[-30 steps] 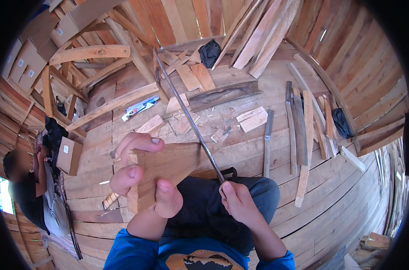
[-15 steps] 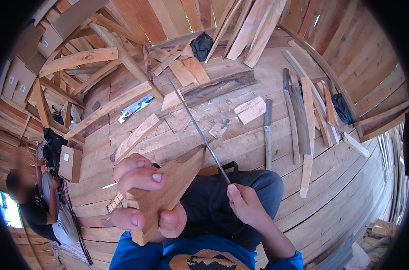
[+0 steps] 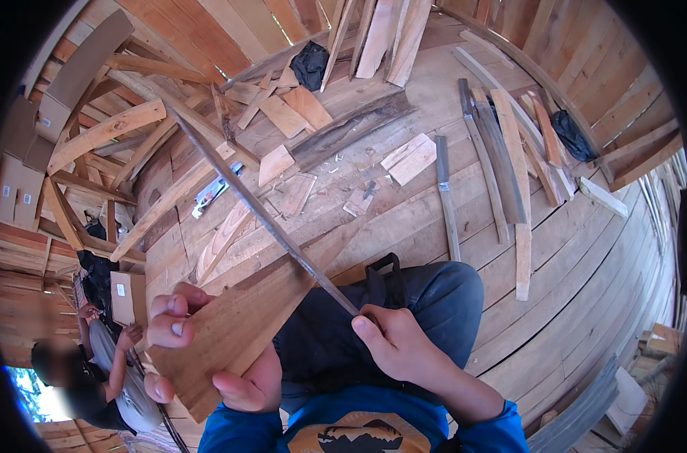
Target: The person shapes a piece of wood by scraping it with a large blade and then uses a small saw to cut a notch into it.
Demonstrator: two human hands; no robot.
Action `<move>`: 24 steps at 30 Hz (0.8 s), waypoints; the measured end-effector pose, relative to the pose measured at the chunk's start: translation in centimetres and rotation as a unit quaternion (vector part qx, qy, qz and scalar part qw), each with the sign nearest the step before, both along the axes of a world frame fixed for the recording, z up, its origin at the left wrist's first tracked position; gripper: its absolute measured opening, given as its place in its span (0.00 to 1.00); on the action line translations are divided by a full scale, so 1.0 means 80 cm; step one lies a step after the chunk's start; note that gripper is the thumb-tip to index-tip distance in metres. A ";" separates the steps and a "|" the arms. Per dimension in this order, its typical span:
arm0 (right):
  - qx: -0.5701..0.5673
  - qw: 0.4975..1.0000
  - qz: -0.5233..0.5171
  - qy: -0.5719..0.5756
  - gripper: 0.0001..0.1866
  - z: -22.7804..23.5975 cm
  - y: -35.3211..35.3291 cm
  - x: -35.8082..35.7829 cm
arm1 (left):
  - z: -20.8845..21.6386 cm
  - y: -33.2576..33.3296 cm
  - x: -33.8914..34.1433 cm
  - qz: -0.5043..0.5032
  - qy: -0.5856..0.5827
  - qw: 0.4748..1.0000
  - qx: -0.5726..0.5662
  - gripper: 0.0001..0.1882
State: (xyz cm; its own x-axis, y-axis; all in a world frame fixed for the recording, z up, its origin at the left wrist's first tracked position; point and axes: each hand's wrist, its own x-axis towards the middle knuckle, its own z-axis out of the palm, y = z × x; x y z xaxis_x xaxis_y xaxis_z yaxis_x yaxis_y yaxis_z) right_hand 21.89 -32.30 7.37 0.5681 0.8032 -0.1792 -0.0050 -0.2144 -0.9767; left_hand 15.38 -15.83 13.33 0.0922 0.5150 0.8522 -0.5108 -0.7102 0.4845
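My left hand grips the near end of a flat, tapering wooden board, its fingers round one edge and the thumb on the other. The board tilts up in front of my lap, its narrow end pointing away to the right. My right hand is closed round the near end of a machete, a long, narrow metal blade; the handle is hidden in the fist. The blade slants far to the left and crosses over the board towards its narrow end. Whether it touches the wood I cannot tell.
Offcuts such as a pale wood block and shavings litter the plank floor. Long wooden strips lie at the right. A timber frame stands at the left. Another person sits at the far left beside a cardboard box.
The machete has swung left, its blade now lying across the board. My left hand and the board have shifted left, showing more of the broad face. The whole view has shifted slightly.
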 end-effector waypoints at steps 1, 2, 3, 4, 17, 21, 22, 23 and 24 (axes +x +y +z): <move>0.010 1.000 0.002 0.007 0.26 0.003 -0.002 -0.001 | -0.004 -0.001 -0.002 0.001 -0.007 1.000 0.004 0.24; 0.020 1.000 0.003 0.015 0.26 0.004 -0.004 -0.002 | -0.007 -0.001 -0.003 -0.001 -0.014 1.000 0.009 0.24; 0.000 1.000 -0.004 -0.002 0.26 -0.013 -0.006 0.003 | -0.009 -0.002 -0.004 0.010 -0.012 1.000 0.019 0.24; -0.020 1.000 -0.010 -0.021 0.25 -0.022 -0.006 0.013 | -0.009 -0.005 -0.006 0.001 -0.019 1.000 0.020 0.24; -0.059 0.998 0.013 -0.034 0.28 -0.020 -0.017 0.017 | -0.013 0.015 -0.025 -0.142 -0.008 0.984 0.112 0.21; -0.037 0.998 0.030 -0.029 0.30 0.013 -0.015 0.006 | -0.008 0.006 -0.017 -0.070 -0.033 0.993 0.084 0.22; -0.032 0.998 0.032 -0.036 0.29 0.010 -0.015 0.005 | -0.009 0.003 -0.015 -0.032 -0.043 0.996 0.078 0.22; -0.027 0.998 0.035 -0.042 0.28 0.007 -0.015 0.004 | -0.011 0.003 -0.018 -0.046 -0.034 0.995 0.079 0.22; -0.022 0.998 0.038 -0.049 0.27 0.002 -0.016 0.004 | -0.014 0.003 -0.022 -0.059 -0.025 0.995 0.080 0.21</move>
